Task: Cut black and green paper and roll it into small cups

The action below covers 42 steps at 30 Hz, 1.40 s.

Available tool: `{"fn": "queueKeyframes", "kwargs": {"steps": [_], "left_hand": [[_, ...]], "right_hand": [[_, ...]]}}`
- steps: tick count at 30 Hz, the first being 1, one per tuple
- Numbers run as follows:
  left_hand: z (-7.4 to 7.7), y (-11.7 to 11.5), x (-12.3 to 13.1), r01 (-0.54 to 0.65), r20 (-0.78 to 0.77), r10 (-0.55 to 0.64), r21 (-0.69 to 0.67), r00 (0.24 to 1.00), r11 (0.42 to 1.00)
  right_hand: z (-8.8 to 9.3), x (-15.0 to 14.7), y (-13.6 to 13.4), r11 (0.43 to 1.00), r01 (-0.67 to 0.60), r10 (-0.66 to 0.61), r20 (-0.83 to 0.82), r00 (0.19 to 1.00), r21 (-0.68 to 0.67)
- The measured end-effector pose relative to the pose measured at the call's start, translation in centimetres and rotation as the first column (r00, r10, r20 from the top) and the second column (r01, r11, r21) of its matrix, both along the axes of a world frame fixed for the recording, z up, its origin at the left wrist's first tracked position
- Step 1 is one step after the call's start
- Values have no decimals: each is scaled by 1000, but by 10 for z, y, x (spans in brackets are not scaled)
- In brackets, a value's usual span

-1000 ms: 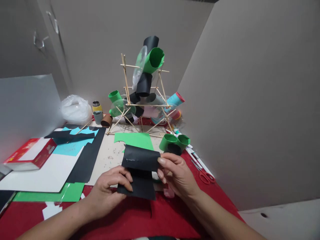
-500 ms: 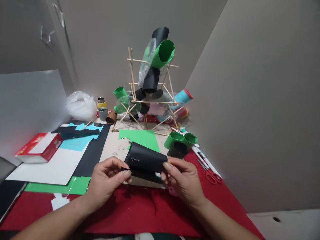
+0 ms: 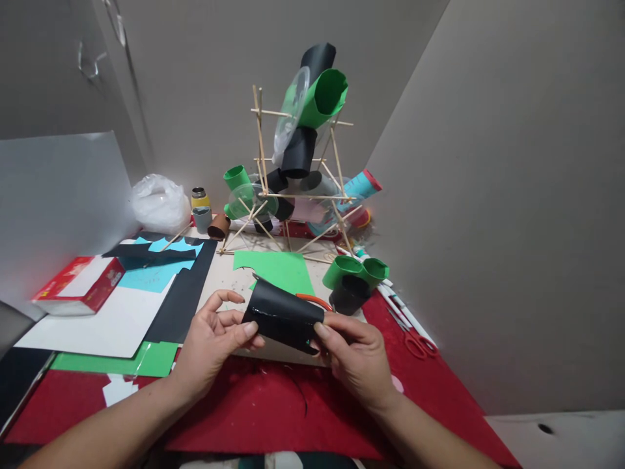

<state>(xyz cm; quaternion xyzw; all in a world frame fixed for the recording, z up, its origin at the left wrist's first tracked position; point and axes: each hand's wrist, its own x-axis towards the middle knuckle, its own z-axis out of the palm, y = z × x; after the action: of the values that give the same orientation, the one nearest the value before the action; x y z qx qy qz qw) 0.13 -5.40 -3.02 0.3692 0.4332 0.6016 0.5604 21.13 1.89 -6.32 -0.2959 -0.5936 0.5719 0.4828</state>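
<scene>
A piece of black paper (image 3: 286, 312), curled into a tapering tube, is held between my two hands above the table. A shiny streak that looks like glue runs along its upper face. My left hand (image 3: 219, 332) grips its left end, thumb on the near face and index finger raised off it. At the right end, my right hand (image 3: 354, 352) pinches the edge between thumb and fingers; some fingertips are hidden behind the paper. Just beyond the right hand stand green paper tubes (image 3: 344, 270) and a black paper tube (image 3: 349, 296).
A stick frame (image 3: 307, 197) carrying clear discs and paper tubes stands at the back. Red scissors (image 3: 417, 344) lie at right. A green sheet (image 3: 280, 268), a red-and-white box (image 3: 81, 283), a white sheet (image 3: 97, 335) and a plastic bag (image 3: 160, 203) are also on the table.
The loose lower flap of the black paper has come up against the rest, closing the gap in the tube. My left thumb now presses the paper's left end; the left index finger has lifted.
</scene>
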Motion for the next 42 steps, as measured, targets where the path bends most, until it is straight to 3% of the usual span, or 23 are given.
{"fn": "queueKeyframes", "kwargs": {"steps": [13, 21, 42], "left_hand": [[1, 5, -1, 56, 77, -45, -143, 996, 988], [-1, 7, -1, 100, 72, -89, -168, 993, 981], [-7, 8, -2, 73, 106, -52, -199, 993, 977]], "right_hand": [[-4, 2, 4, 990, 20, -28, 56, 998, 141], [3, 1, 5, 990, 42, -53, 83, 995, 137], [3, 1, -1, 984, 103, -107, 18, 994, 142]]}}
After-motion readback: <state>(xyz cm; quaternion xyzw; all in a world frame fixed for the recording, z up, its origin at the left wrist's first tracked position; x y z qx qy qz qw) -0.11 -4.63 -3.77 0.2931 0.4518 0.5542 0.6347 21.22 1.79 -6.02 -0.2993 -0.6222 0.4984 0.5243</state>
